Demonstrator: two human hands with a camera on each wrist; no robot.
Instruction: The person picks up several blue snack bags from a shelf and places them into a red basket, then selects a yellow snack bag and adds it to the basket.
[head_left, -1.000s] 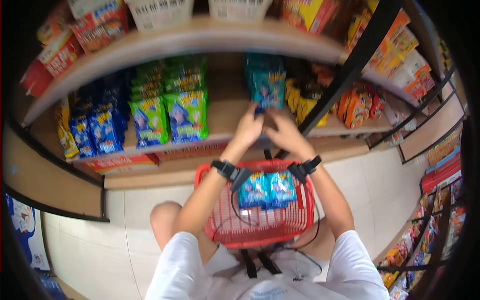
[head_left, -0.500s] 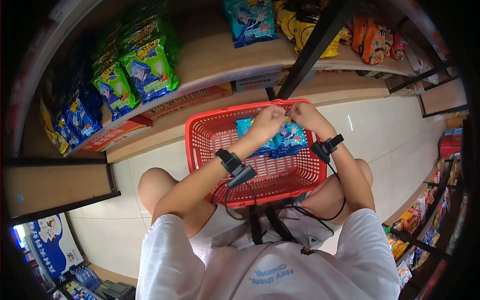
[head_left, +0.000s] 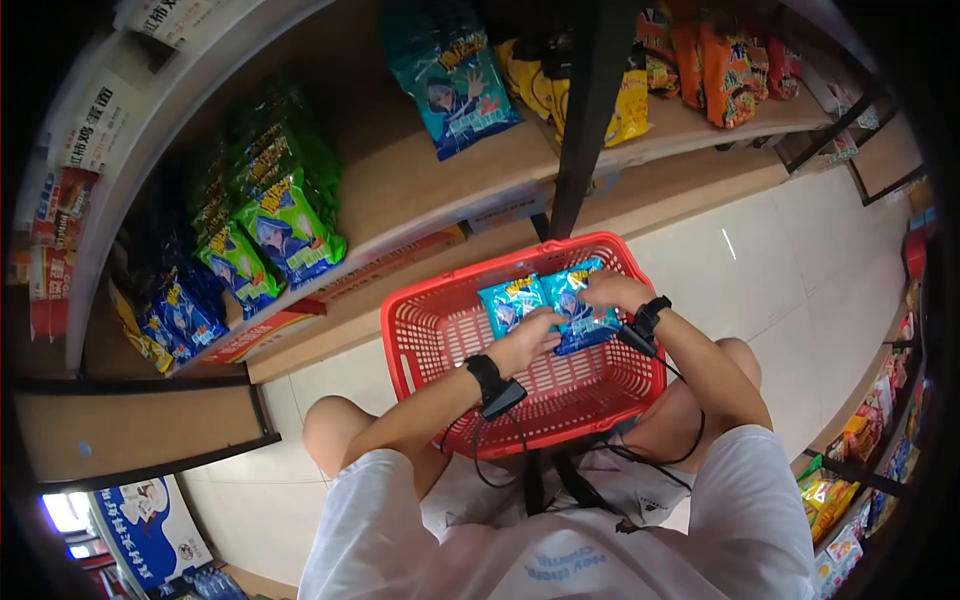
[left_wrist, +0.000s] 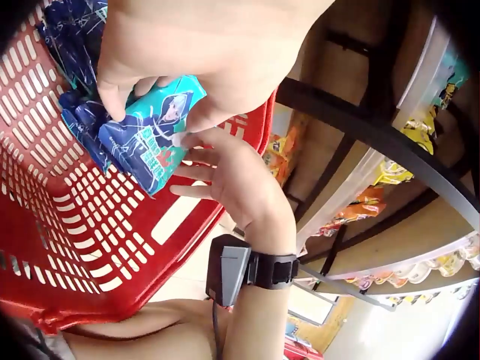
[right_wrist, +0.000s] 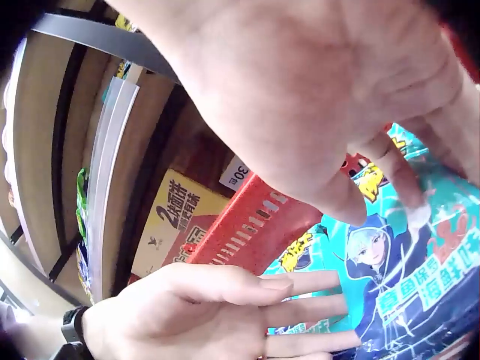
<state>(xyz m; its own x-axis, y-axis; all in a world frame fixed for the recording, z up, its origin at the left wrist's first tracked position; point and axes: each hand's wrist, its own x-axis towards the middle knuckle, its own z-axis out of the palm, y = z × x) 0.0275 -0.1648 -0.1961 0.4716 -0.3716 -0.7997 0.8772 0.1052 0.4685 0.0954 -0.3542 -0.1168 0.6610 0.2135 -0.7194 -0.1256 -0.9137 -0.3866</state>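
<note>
Two teal-and-blue snack packets lie side by side in the red basket [head_left: 410, 375], the left packet [head_left: 505, 305] and the right packet [head_left: 588, 325]. My left hand [head_left: 528, 342] reaches over the basket from the left, its fingers extended at the lower edges of the packets. The right hand [head_left: 615, 291] rests at the upper right of the right packet. In the right wrist view, the fingers of my right hand [right_wrist: 300, 97] lie over the packet [right_wrist: 405, 277], while the left hand [right_wrist: 202, 307] has straight fingers beside it. The left wrist view shows both hands around one packet [left_wrist: 154, 139].
A wooden shelf [head_left: 385, 205] behind the basket holds green packets [head_left: 290, 235], a teal packet [head_left: 455, 90] and yellow packets [head_left: 628, 110]. A black post [head_left: 585, 130] stands just behind the basket. Another stocked rack [head_left: 850, 470] is at the right. Bent knees flank the basket.
From the shelf's teal packets, both hands have come back to the basket and down onto the packets in it. The left hand's curled fingers have straightened. The view has turned and shifted.
</note>
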